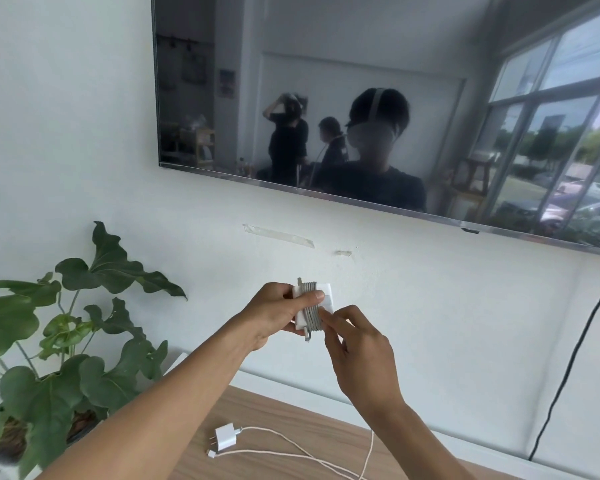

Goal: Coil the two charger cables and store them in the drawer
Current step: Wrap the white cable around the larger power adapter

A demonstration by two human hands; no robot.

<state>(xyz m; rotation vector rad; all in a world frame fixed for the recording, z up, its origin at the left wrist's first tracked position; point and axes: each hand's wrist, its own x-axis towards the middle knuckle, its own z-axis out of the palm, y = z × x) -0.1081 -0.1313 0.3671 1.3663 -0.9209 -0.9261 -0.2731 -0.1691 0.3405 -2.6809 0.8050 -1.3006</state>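
Note:
A white square power adapter [326,295] with its grey cable wound around it is held up in front of the wall. My left hand [274,315] grips the adapter from the left, thumb across the windings. My right hand [355,348] pinches the wound cable at its lower right side; a short cable end sticks out below. A second charger, a small white plug [226,439], lies on the wooden top [291,420] with its white cable [309,453] loose and uncoiled, running to the right. No drawer is in view.
A leafy potted plant [66,341] stands at the left end of the wooden top. A wall-mounted TV [378,109] hangs above, with a black cord [579,348] dropping down the wall at the right.

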